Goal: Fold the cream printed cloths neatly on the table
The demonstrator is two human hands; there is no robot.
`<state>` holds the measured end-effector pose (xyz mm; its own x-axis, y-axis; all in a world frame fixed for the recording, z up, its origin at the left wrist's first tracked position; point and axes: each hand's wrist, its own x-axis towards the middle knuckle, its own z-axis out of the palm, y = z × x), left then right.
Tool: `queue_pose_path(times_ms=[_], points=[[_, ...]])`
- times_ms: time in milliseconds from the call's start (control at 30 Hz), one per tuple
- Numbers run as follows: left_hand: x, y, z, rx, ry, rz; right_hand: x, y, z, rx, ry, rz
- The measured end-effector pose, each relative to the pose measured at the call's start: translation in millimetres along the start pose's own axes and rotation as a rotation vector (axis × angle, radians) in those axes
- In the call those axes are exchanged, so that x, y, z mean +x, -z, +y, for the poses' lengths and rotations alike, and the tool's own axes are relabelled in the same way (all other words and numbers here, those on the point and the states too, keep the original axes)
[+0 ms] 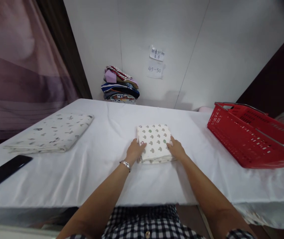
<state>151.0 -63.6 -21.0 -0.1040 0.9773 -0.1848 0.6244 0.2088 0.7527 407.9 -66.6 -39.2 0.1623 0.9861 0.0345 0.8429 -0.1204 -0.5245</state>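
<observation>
**Both hands on the folded cloth**

The table, under its white sheet, runs well out past my hands on every side. Off to my right, well apart, a red basket sits tilted at the table's edge. Far to my left lies a larger folded sheet, pale with small dark prints, and nearer me on that side a black slab rests flat. Straight beyond my hands, against the wall, is a pile of clothes.

Between my hands lies the folded cloth, white with grey and green prints, flat on the table. My left hand rests on its near left edge, fingers laid over the top, and my right hand presses its right edge the same way. Neither is pinching; both are spread flat against the fabric.

I judge it light and soft, several layers thick, likely to slump or unfold if lifted by one corner. The two side edges, thumbs under and fingers on top, look the best hold.
</observation>
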Motion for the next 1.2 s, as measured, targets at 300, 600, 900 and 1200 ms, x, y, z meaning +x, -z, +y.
queue_pose_path(times_ms=[300, 600, 900, 1200], points=[[-8.7, 18.9, -4.3, -0.464, 0.216, -0.197, -37.5, 10.0, 7.1, 0.711, -0.195, -0.145], [-11.5, 33.4, 11.3, -0.659, 0.285, -0.551, -39.1, 22.5, -2.3, 1.122, -0.328, -0.279], [-3.5, 23.6, -1.8, -0.497, 0.167, -0.225, -38.1, 15.0, 4.9, 1.329, -0.320, -0.288], [-7.4, 34.0, 12.0, 0.094, 0.063, -0.086, -18.0, 17.7, 2.9, 1.077, -0.149, -0.252]])
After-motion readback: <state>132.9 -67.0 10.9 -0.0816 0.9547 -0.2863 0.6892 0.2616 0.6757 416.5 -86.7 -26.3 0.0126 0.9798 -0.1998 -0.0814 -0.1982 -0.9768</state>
